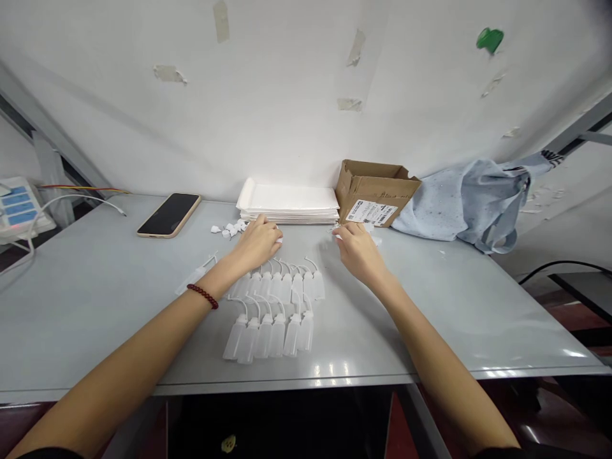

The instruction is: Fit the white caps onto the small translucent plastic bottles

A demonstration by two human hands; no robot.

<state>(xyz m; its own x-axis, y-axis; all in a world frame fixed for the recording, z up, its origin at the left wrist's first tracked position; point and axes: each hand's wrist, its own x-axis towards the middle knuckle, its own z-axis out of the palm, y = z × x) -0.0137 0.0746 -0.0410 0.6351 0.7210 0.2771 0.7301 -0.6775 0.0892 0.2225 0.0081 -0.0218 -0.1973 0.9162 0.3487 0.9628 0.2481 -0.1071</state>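
Observation:
My left hand rests on the table beside a small heap of white caps. Its fingers are curled, and a bit of white shows at the fingertips. My right hand is closed in a pinch in front of the cardboard box, with something small and whitish at its fingertips that I cannot make out. Clear plastic lies beside it. Between my forearms lie two rows of small translucent squeeze bottles with thin curved spouts. Another bottle lies apart, partly hidden by my left wrist.
A stack of white envelopes stands against the wall, next to an open cardboard box. A light blue cloth bag slumps at the right. A phone lies at the left, near a power strip and a white cable.

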